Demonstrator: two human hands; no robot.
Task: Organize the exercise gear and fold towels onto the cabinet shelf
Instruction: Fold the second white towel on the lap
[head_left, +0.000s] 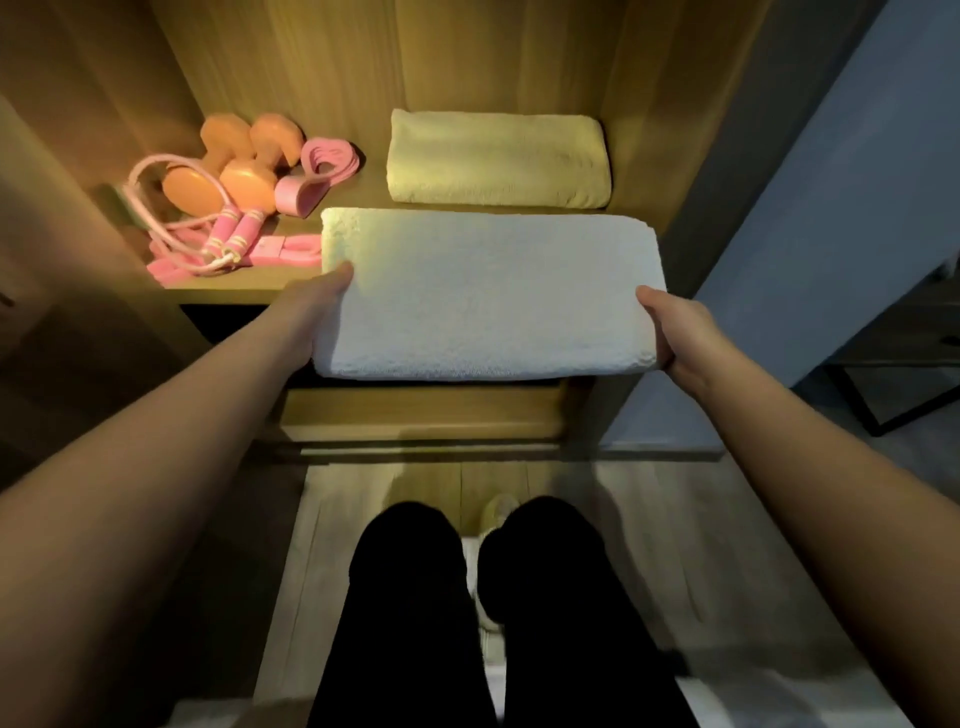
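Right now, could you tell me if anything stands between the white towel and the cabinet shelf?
Nothing visible does: the left hand and right hand hold the white towel at the shelf edge; the yellow towel lies behind, the jump rope leftward.

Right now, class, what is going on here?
A person holds a folded white towel by its two ends, left hand on one, right hand on the other, at the front of the cabinet shelf. A folded yellow towel lies behind it. Orange dumbbells, a pink skipping rope and pink bands sit on the shelf's left side.

Two towels (488, 296) (498, 156), two dumbbells (189, 187) (252, 184), one jump rope (224, 228).
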